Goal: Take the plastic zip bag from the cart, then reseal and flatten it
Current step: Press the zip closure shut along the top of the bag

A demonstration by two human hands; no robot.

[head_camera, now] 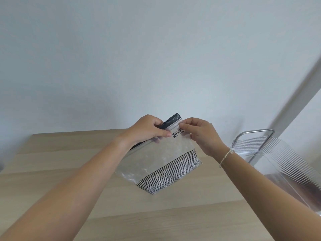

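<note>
Forearms are reaching in from the bottom edge, one from each side, and meeting above the wooden tabletop [69,164]. Right wrist is wearing one thin string bracelet [225,156].

Zip bag [161,164] is being held up off the table between both hands, tilted, with its striped bottom band hanging lowest and nearest to the camera. It is hanging clear of the surface, probably so that the closure track stays at a workable height for the fingers.

Left hand [147,130] is pinching the top edge of the bag, thumb in front and fingers behind, just left of the printed logo [177,133]. Right hand [199,134] is pinching the same edge just beside the logo on the other side, fingertips pressed together on the strip. The two grips are sitting close together along the seal, which suggests that the track is being pressed shut section by section. Whether any of the seal has already closed cannot be told. The bag looks empty and mostly clear, with a dark band [171,121] along the top.

Clear ribbed cart tray [284,164] with a metal handle [253,134] is standing to the right, beside the table and apart from the bag.

Plain pale wall [156,58] is filling the far background.

Counts: bag 1, hands 2, bracelet 1, cart 1, table 1.
</note>
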